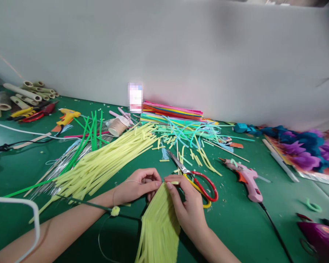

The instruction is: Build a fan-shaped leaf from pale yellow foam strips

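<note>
A flat panel of yellow-green pipe cleaners [161, 226], laid side by side, hangs from my fingers toward the lower edge of view. My left hand [142, 187] pinches its upper left edge, fingers curled. With thumb and forefinger, my right hand [188, 201] grips the upper right corner, where a short pipe cleaner end sticks out. Just beyond the right hand lie scissors [197, 182] with red and yellow handles. A thin dark green stem [98, 206] with a small yellow-green knot [115, 211] crosses near my left wrist, with fine wire looping below it.
Loose yellow-green pipe cleaners [106, 160] spread left of centre; coloured bundles [172, 111] lie behind. A pink glue gun [248, 179] rests at right, a yellow glue gun [68, 117] at left. Bamboo tubes [30, 93], pliers [24, 114] and purple-blue flowers [304, 149] sit toward the sides.
</note>
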Available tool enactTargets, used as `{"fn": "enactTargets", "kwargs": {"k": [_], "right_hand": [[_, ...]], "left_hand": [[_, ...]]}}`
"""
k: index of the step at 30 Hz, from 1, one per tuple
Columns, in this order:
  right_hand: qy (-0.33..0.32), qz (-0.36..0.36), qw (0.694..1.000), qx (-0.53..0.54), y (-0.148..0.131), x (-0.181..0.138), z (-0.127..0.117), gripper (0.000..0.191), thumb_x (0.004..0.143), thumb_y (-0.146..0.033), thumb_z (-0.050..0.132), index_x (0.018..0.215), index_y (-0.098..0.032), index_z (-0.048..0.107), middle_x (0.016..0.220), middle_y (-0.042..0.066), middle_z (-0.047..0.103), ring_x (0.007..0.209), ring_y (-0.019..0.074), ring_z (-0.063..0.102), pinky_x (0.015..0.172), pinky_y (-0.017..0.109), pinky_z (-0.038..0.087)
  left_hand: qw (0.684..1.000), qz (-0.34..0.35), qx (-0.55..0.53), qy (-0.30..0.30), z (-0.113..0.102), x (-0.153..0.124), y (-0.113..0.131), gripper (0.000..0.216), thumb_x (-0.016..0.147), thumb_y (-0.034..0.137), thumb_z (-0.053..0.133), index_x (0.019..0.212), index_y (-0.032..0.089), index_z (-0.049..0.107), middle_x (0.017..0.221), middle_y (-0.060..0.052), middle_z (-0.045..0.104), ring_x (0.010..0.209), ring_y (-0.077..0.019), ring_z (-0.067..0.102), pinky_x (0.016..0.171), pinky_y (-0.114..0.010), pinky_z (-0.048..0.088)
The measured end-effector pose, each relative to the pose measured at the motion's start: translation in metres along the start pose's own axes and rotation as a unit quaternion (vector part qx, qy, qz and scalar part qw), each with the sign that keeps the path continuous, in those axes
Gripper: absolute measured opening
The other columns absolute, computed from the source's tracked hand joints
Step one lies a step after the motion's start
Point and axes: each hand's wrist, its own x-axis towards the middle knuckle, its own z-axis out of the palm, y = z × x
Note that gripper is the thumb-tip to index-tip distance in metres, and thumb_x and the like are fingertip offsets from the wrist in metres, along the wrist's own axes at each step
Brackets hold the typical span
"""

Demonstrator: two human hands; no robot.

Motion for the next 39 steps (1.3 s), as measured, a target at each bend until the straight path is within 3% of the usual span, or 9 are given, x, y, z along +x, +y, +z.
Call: {"fn": "enactTargets", "kwargs": {"k": [11, 18, 22, 29, 32, 36, 39], "right_hand": [[-0.015, 0.081, 0.996, 0.019, 0.002, 0.001, 0.001, 0.016, 0.095, -0.032, 0.051, 0.093, -0.021, 0.062, 0.089, 0.002, 0.069, 0.081, 0.0167, 0.064, 0.075, 0.025, 0.048], [0.003, 0.149, 0.986, 0.071, -0.002, 0.006, -0.001, 0.024, 0.094, -0.041, 0.051, 0.089, -0.02, 0.061, 0.072, -0.001, 0.061, 0.066, 0.0149, 0.058, 0.061, 0.023, 0.044], [-0.004, 0.2, 0.974, 0.105, 0.001, 0.008, -0.003, 0.03, 0.093, -0.047, 0.05, 0.092, -0.019, 0.063, 0.068, -0.001, 0.058, 0.061, 0.0145, 0.054, 0.055, 0.023, 0.04], [-0.053, 0.22, 0.968, 0.112, 0.002, 0.008, -0.004, 0.045, 0.097, -0.052, 0.038, 0.106, -0.018, 0.067, 0.083, 0.004, 0.071, 0.08, 0.0198, 0.065, 0.074, 0.028, 0.048], [-0.022, 0.219, 0.968, 0.12, -0.001, 0.014, -0.014, 0.047, 0.097, -0.053, 0.036, 0.108, -0.018, 0.065, 0.089, 0.007, 0.072, 0.079, 0.0197, 0.067, 0.074, 0.03, 0.051], [0.057, 0.175, 0.983, 0.013, -0.001, 0.025, -0.05, 0.038, 0.094, -0.051, 0.044, 0.111, -0.021, 0.062, 0.096, 0.007, 0.072, 0.082, 0.0199, 0.068, 0.07, 0.029, 0.052], [0.045, 0.172, 0.97, -0.167, 0.006, 0.033, -0.077, 0.031, 0.089, -0.047, 0.052, 0.103, -0.021, 0.063, 0.091, 0.006, 0.072, 0.073, 0.0205, 0.067, 0.057, 0.028, 0.049]], "left_hand": [[1.0, -0.006, -0.008, -0.017, -0.002, 0.0, -0.002, 0.025, 0.088, 0.039, 0.059, 0.086, 0.015, 0.056, 0.064, 0.004, 0.057, 0.057, -0.0094, 0.056, 0.058, -0.021, 0.045], [0.997, -0.002, 0.061, -0.039, -0.002, 0.0, -0.006, 0.03, 0.078, 0.038, 0.073, 0.089, 0.016, 0.056, 0.064, 0.006, 0.055, 0.056, -0.0079, 0.055, 0.054, -0.019, 0.043], [1.0, 0.003, 0.015, -0.024, 0.0, -0.001, -0.005, 0.028, 0.082, 0.04, 0.068, 0.088, 0.017, 0.052, 0.064, 0.004, 0.059, 0.054, -0.0097, 0.059, 0.052, -0.02, 0.047], [1.0, 0.007, -0.002, -0.014, 0.0, -0.002, -0.002, 0.029, 0.085, 0.044, 0.063, 0.087, 0.015, 0.059, 0.061, 0.001, 0.061, 0.052, -0.0095, 0.056, 0.052, -0.021, 0.048], [1.0, 0.003, -0.007, -0.007, -0.002, 0.0, -0.003, 0.031, 0.083, 0.044, 0.066, 0.086, 0.013, 0.063, 0.061, 0.001, 0.06, 0.053, -0.0096, 0.055, 0.051, -0.021, 0.048], [1.0, -0.001, -0.024, -0.004, -0.003, 0.002, -0.005, 0.032, 0.081, 0.043, 0.068, 0.085, 0.012, 0.066, 0.062, 0.0, 0.06, 0.054, -0.01, 0.056, 0.051, -0.021, 0.048], [0.999, -0.002, -0.045, -0.007, -0.004, 0.003, -0.006, 0.031, 0.081, 0.042, 0.07, 0.085, 0.011, 0.067, 0.068, -0.002, 0.063, 0.057, -0.0104, 0.059, 0.052, -0.021, 0.05]]}}
